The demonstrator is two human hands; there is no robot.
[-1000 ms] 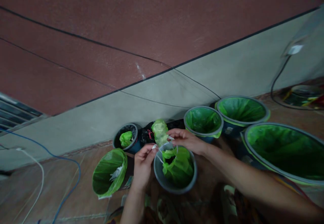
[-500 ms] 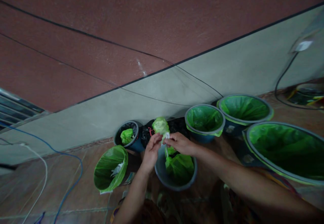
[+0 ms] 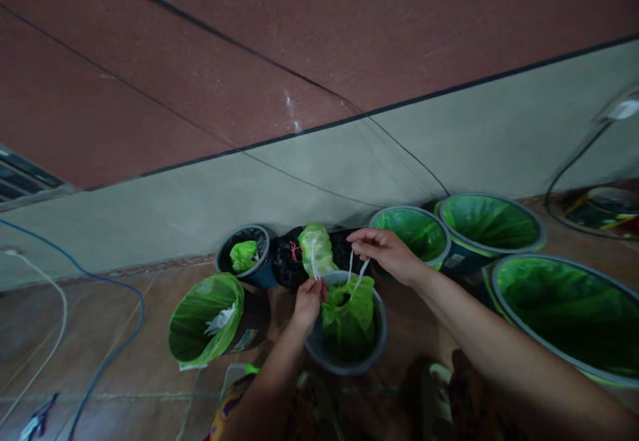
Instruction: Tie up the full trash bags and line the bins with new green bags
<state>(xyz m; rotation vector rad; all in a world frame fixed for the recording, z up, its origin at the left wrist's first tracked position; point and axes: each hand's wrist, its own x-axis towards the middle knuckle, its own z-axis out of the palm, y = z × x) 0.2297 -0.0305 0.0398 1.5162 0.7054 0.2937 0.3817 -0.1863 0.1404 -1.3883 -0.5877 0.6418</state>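
Note:
A green drawstring trash bag (image 3: pixel 352 318) sits inside the grey bin (image 3: pixel 319 361) in front of me, its mouth gathered around a small dark opening. My left hand (image 3: pixel 308 304) is closed at the bag's left side, pinching a white drawstring (image 3: pixel 314 260) whose loop stands up above the fingers. Above the bag's right side, my right hand (image 3: pixel 387 253) has its fingers bent around the other white drawstring (image 3: pixel 363 271), which runs taut down to the bag. Behind the bin rests a tied light-green bag (image 3: pixel 315 249) against black bags (image 3: pixel 288 260).
Bins lined with green bags stand at the right (image 3: pixel 492 221), (image 3: pixel 564 314). A green-lined bin (image 3: pixel 204 321) lies tipped at the left, with white scraps inside. Behind it stands a black-lined bin (image 3: pixel 244 235). Blue cable (image 3: pixel 142 308) crosses the tiled floor; a wall rises behind.
My hands were close together over the bin. They have moved apart, the right hand up and to the right, and the drawstrings now stretch from the gathered bag.

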